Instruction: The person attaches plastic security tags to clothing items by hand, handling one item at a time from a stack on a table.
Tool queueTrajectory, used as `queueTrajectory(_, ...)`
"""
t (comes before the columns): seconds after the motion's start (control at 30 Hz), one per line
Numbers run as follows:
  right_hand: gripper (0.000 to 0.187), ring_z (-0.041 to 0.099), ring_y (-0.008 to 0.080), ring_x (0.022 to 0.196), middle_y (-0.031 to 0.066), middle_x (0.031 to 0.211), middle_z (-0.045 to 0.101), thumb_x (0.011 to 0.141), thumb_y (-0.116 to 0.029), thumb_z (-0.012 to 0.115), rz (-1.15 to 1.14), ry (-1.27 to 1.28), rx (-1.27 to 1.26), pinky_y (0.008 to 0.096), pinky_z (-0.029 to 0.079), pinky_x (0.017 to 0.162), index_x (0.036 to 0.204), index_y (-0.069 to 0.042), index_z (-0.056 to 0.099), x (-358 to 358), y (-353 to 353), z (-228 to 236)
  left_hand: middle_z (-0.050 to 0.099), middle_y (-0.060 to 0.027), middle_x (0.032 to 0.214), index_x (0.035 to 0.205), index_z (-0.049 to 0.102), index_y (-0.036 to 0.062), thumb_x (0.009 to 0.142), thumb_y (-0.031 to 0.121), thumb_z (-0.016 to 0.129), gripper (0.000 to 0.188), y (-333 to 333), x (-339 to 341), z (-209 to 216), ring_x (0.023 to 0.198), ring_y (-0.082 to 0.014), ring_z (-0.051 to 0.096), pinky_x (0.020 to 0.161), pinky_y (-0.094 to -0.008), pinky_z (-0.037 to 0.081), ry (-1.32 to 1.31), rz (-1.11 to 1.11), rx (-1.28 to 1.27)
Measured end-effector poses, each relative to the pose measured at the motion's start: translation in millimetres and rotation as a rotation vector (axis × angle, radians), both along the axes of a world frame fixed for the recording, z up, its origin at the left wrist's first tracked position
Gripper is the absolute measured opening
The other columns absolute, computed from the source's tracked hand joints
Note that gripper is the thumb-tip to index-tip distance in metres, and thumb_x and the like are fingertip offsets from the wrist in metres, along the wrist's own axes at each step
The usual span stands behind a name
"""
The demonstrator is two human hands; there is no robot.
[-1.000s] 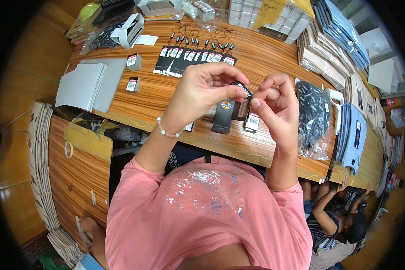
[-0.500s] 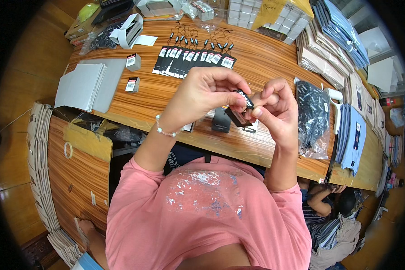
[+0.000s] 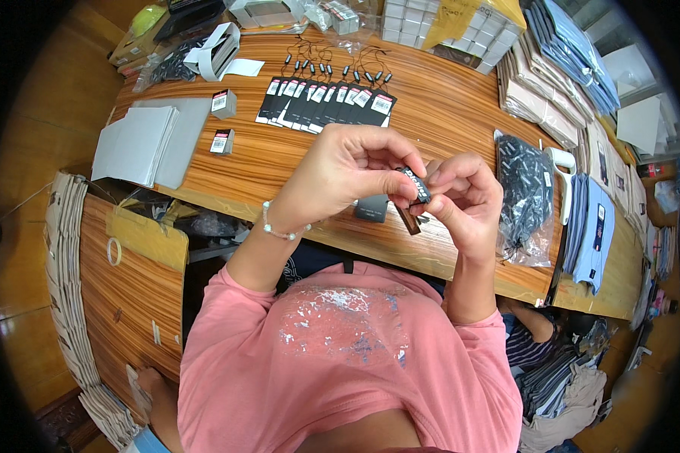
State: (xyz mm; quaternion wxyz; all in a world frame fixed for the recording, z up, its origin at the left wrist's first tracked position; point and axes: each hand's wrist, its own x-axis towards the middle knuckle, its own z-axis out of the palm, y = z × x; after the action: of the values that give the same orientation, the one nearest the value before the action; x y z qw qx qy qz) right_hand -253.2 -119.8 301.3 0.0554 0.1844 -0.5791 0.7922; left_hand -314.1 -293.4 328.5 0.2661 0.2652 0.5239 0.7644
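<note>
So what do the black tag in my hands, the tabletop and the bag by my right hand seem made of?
Black tag: probably rigid plastic, slightly glossy, with crisp edges.
Tabletop: likely wood-grain laminate, from its glossy, repeating stripes.
Bag: thin clear plastic film, judging by its wrinkles and glints.

Black tag (image 3: 415, 186) — ends partly covered by fingertips of left hand (image 3: 353, 167) and right hand (image 3: 470, 202); whether right hand grips tag itself, too small to tell. Dark card (image 3: 371, 211) just below left hand: upper part hidden behind fingers. Brown strip (image 3: 409, 221), below and between hands, mostly covered. Beyond hands, print on white labels (image 3: 382, 104) too small to read. White boxes (image 3: 403, 29), farther beyond — cut off by top edge. Below right hand, person in striped shirt (image 3: 529, 349) partly hidden by table (image 3: 438, 98) and pink sleeve (image 3: 482, 343).
</note>
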Motion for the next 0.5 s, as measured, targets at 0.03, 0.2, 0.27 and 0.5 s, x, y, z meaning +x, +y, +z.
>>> queueTrajectory(0.03, 0.02, 0.062, 0.0152, 0.074, 0.0104, 0.087, 0.057, 0.078, -0.001, 0.064, 0.001, -0.005, -0.003, 0.0236, 0.051, 0.065, 0.091, 0.003, 0.049, 1.0, -0.7, 0.7, 0.061, -0.0092, 0.076, 0.085, 0.06, -0.0057, 0.072, -0.004, 0.066, 0.015, -0.5, 0.8, 0.3, 0.065, -0.0127, 0.061, 0.059, -0.0219, 0.051, 0.004, 0.0, 0.003)
queueTrajectory(0.2, 0.019, 0.062, 0.0153, 0.075, 0.0108, 0.087, 0.057, 0.078, -0.002, 0.064, 0.013, 0.021, -0.021, 0.024, 0.051, 0.066, 0.09, 0.004, 0.051, 4.0, -2.0, 3.6, 0.061, -0.009, 0.077, 0.084, 0.06, -0.0059, 0.071, -0.005, 0.067, 0.015, -1.7, 4.4, 5.5, 0.066, -0.0127, 0.061, 0.059, -0.0222, 0.051, -0.031, -0.023, -0.01)
queueTrajectory(0.27, 0.019, 0.061, 0.015, 0.074, 0.0109, 0.087, 0.057, 0.078, -0.002, 0.064, 0.003, 0.028, -0.006, 0.024, 0.051, 0.066, 0.091, 0.004, 0.051, 5.1, -2.4, 3.4, 0.061, -0.009, 0.077, 0.084, 0.06, -0.0059, 0.071, -0.006, 0.067, 0.015, -2.3, 4.8, 5.3, 0.066, -0.0126, 0.061, 0.06, -0.0222, 0.051, -0.022, -0.026, -0.018)
queueTrajectory(0.5, 0.016, 0.06, 0.0144, 0.074, 0.0107, 0.086, 0.056, 0.079, -0.001, 0.063, 0.013, 0.064, -0.008, 0.0237, 0.051, 0.065, 0.09, 0.004, 0.052, 7.1, -3.1, 1.6, 0.061, -0.009, 0.078, 0.085, 0.06, -0.0061, 0.071, -0.006, 0.067, 0.016, -1.9, 6.2, 3.7, 0.066, -0.0126, 0.061, 0.061, -0.0224, 0.052, -0.032, -0.042, 0.016)
